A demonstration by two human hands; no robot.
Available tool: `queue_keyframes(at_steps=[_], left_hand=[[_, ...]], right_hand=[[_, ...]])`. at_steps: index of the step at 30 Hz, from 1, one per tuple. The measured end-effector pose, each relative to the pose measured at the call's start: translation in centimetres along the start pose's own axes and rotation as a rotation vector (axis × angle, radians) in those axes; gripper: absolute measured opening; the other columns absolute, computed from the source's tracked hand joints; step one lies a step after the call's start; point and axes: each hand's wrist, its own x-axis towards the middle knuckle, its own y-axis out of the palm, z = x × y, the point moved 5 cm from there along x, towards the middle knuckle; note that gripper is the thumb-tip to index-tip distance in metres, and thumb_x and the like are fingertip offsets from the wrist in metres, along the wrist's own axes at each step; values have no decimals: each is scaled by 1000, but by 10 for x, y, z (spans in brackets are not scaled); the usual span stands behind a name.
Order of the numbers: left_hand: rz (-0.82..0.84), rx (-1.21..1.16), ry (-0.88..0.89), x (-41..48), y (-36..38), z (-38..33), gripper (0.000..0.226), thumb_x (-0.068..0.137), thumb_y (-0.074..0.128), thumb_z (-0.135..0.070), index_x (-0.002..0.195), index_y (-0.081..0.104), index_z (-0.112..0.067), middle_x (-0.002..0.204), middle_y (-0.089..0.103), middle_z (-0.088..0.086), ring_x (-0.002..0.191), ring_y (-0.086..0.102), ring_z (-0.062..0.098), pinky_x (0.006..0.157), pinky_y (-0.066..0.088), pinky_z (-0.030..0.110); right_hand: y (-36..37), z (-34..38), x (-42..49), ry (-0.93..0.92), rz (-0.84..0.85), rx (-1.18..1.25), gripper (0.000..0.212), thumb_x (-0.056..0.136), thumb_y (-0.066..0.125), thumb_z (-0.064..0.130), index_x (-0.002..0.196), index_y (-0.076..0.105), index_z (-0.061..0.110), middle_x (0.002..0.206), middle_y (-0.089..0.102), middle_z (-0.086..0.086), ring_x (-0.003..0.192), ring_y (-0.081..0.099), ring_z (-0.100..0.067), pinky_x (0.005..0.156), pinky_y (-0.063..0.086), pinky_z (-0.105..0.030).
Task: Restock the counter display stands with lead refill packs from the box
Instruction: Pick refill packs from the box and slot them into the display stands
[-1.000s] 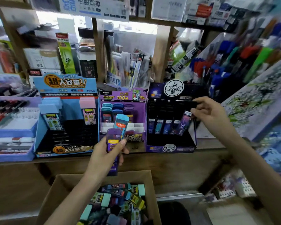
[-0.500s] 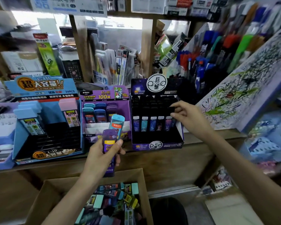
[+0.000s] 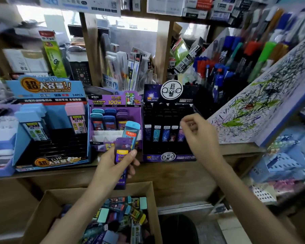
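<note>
A flat purple plastic refill pack (image 3: 120,156) and a light blue plastic refill pack (image 3: 131,132) are gripped upright by the left hand (image 3: 113,167), fingers curled round both, above the brown cardboard box (image 3: 42,208) of packs. The right hand (image 3: 200,138), fingers curled on nothing, hangs before the black display stand (image 3: 167,111) on the wooden surface (image 3: 236,149).

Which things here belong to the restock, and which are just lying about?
Job: cardboard box; loose refill packs in it; purple refill pack and light-blue refill pack gripped by left hand; blue display stand; purple display stand; black display stand; right hand.
Lying about: marker pens; scribbled test pad; packaged pens; blue baskets.
</note>
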Motion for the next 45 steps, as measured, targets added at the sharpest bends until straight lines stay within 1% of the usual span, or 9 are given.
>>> queue_keyframes(at_steps=[4, 6, 8, 14, 21, 25, 34, 41, 45], left_hand=[[32, -1, 2, -5, 0, 0, 24, 77, 59, -33, 93, 57, -16, 69, 70, 3, 52, 61, 13, 47, 50, 22], [37, -2, 11, -8, -6, -1, 24, 76, 58, -34, 96, 58, -20, 71, 71, 3, 53, 62, 13, 46, 50, 22], [27, -14, 14, -10, -20, -3, 25, 76, 58, -34, 98, 58, -22, 73, 72, 4, 55, 64, 14, 45, 49, 23], [-2, 51, 6, -22, -78, -3, 29, 78, 60, -32, 103, 57, -18, 81, 73, 6, 60, 68, 17, 47, 50, 23], [-315, 29, 2, -45, -167, 5, 7, 85, 60, -15, 87, 57, -9, 64, 68, 5, 45, 56, 12, 44, 46, 21], [-429, 65, 21, -57, -205, 5, 13, 87, 61, -8, 77, 53, -5, 49, 58, 3, 38, 47, 10, 39, 40, 18], [-338, 89, 62, -39, -202, 4, 16, 87, 61, -14, 76, 52, -7, 51, 57, 2, 40, 49, 11, 42, 41, 17], [-249, 37, 59, -20, -174, 9, 17, 76, 64, -34, 76, 55, -20, 58, 59, 2, 44, 52, 12, 45, 44, 19], [-242, 49, 65, -16, -168, 8, 20, 75, 64, -35, 76, 54, -17, 57, 59, 2, 44, 52, 12, 46, 43, 18]], right_hand=[[56, 47, -23, 99, 388, 357, 11, 91, 57, 34, 100, 58, 28, 93, 63, 10, 86, 63, -5, 74, 54, -25], [73, 66, -22, 107, 429, 423, 2, 93, 56, 29, 95, 57, 29, 93, 63, 7, 87, 62, -8, 73, 53, -27], [84, 80, -17, 119, 423, 482, 11, 94, 55, 21, 87, 56, 29, 88, 64, 4, 81, 62, -8, 66, 52, -21], [131, 115, -21, 222, 604, 665, 4, 92, 58, 14, 88, 58, 13, 80, 66, -2, 67, 62, -7, 59, 50, -20], [162, 173, 22, 96, 474, 676, 7, 90, 59, 8, 84, 56, 10, 75, 64, -6, 55, 59, -5, 52, 47, -19], [179, 200, 43, -53, 393, 500, 9, 89, 61, 10, 83, 57, 14, 82, 62, -7, 76, 62, -23, 73, 52, -36], [132, 162, 64, -123, 294, 362, 21, 90, 59, 9, 84, 55, 29, 78, 63, 1, 67, 59, -2, 67, 50, -21], [93, 110, 74, -130, 202, 41, 8, 89, 61, 15, 97, 57, 15, 85, 59, -8, 81, 56, -25, 78, 47, -41], [93, 108, 74, -66, 237, 223, 18, 89, 61, 10, 85, 54, 26, 81, 64, -7, 71, 64, -16, 70, 54, -33]])
